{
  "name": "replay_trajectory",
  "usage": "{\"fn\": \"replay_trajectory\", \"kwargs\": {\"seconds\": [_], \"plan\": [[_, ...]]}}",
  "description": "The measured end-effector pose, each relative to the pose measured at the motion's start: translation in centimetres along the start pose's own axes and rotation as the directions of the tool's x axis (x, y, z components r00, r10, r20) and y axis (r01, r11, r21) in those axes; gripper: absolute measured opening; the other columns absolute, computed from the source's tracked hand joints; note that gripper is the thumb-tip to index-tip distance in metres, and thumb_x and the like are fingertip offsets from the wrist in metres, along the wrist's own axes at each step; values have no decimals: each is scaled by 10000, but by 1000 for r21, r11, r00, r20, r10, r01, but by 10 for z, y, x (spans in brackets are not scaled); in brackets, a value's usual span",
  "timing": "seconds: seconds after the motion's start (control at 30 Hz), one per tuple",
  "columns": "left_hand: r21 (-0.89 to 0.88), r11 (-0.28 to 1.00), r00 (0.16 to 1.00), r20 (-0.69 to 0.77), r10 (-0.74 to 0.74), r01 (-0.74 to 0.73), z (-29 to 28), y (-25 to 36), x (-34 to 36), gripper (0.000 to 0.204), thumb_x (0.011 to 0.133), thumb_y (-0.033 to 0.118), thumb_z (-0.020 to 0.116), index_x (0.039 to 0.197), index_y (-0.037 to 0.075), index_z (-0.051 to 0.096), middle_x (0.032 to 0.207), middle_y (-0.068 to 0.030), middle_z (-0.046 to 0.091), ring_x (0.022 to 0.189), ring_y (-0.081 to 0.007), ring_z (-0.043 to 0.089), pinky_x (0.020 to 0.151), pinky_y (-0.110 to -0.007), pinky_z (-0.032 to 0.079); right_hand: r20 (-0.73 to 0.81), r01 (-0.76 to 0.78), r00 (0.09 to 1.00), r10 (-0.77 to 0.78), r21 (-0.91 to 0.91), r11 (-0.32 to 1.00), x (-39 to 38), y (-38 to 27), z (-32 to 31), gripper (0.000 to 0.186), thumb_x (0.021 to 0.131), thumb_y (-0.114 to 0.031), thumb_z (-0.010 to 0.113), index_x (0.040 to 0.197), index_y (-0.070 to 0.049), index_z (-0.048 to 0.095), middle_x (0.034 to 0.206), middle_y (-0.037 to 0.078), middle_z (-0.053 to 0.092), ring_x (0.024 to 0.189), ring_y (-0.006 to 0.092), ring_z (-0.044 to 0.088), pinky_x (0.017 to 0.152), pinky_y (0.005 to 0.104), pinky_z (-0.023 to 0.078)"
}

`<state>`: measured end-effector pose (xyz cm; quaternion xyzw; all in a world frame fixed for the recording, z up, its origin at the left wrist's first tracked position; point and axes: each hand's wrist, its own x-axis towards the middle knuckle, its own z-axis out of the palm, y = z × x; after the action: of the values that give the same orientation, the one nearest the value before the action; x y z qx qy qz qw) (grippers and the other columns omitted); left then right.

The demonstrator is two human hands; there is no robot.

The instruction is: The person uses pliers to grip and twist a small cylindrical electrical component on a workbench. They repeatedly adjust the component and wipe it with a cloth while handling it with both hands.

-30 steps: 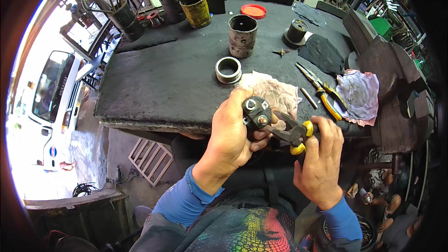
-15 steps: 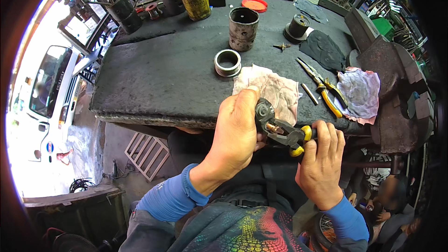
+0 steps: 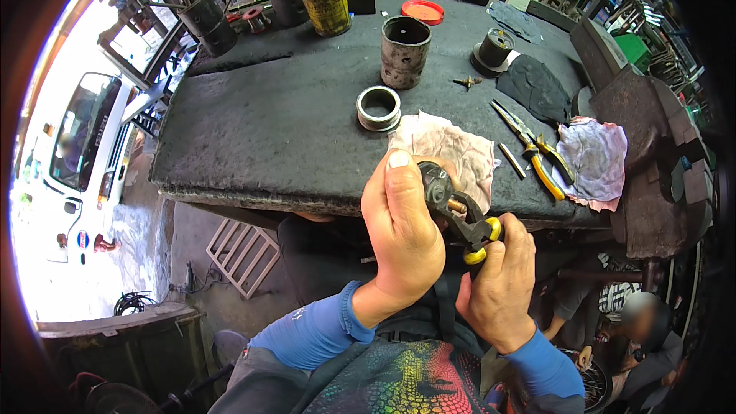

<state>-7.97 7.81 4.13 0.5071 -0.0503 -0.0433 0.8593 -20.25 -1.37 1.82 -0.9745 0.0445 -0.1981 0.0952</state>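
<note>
My left hand (image 3: 405, 218) grips a dark round metal part (image 3: 436, 182), thumb raised along its side. A copper-coloured stud (image 3: 458, 205) sticks out of this part. My right hand (image 3: 500, 280) is closed round the handles of dark pliers (image 3: 474, 233) with yellow grips. The plier jaws reach up against the part beside the stud; whether they bite on it I cannot tell. Just behind my hands, a pinkish cloth (image 3: 445, 144) lies on the bench edge. A metal ring (image 3: 379, 110) rests beyond my left hand.
On the dark workbench (image 3: 253, 123) stand a metal cylinder (image 3: 405, 52) and a yellow can (image 3: 325, 6). Yellow-handled pliers (image 3: 543, 169) lie beside a second cloth (image 3: 591, 157). A heavy vise (image 3: 652, 161) borders the right side. Another person (image 3: 652, 337) crouches at lower right.
My right hand has shifted left and slightly down, and the pliers have turned to a steeper angle with it. My left wrist has moved right; both hands keep their hold.
</note>
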Motion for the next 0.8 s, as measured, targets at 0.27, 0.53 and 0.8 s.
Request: {"fn": "replay_trajectory", "kwargs": {"seconds": [0.27,0.53,0.8], "plan": [[129,928,936,101,338,-349,2,-9,8,476,1142,349,342,874,23,563,842,-92,677,640,-91,521,602,-252,451,-14,-163,986,168,195,967,-7,-26,17,611,619,-41,776,1161,81,521,1390,346,454,1215,516,513,1052,570,421],[-27,998,981,186,-57,63,-6,15,15,547,1128,369,374,867,-10,670,734,-67,669,547,-98,556,527,-248,440,-82,-18,996,17,-8,1000,3,2,-3,572,606,-47,763,1125,58,546,1398,288,461,1319,499,468,1099,655,361],[177,974,947,259,-188,145,-17,29,13,543,1117,370,382,819,22,674,643,-7,619,481,-57,488,426,-225,335,-24,90,995,-95,-163,982,2,18,-18,435,718,18,664,1140,62,565,1397,254,481,1317,467,491,1105,638,370]]}}
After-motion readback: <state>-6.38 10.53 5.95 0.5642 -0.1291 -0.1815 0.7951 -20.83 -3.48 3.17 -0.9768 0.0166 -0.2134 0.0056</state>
